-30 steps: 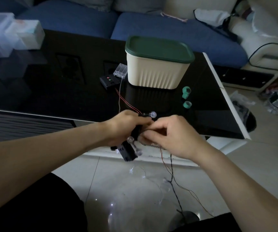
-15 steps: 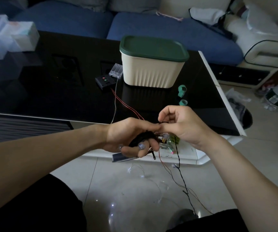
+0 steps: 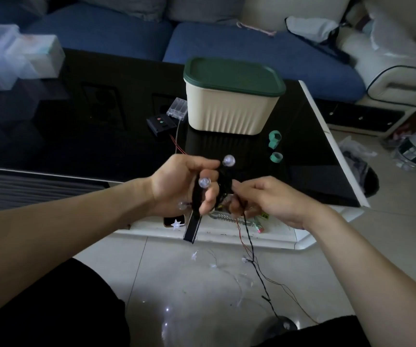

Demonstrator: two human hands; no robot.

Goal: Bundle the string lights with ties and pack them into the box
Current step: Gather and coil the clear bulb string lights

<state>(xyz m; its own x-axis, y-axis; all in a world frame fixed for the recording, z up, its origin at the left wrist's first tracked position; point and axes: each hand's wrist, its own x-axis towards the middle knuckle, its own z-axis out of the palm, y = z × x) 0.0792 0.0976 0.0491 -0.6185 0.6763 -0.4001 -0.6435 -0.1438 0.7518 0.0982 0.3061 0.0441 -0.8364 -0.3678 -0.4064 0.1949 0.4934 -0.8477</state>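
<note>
We're mid-bundling: the black-wired string lights with clear round bulbs (image 3: pixel 223 182) sit coiled in our left hand (image 3: pixel 184 185), which grips them with a flat black strap tie (image 3: pixel 194 227) hanging below, while our right hand (image 3: pixel 264 200) pinches the trailing wire. Next we likely wind in the slack from the floor, wrap the tie, then open the cream ribbed box with dark green lid (image 3: pixel 232 101) on the glossy black bench (image 3: pixel 76 136).

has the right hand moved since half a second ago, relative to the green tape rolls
Yes. The right hand has dropped down and away from the green tape rolls, toward the table's near edge, now pinching the black wire.
</note>
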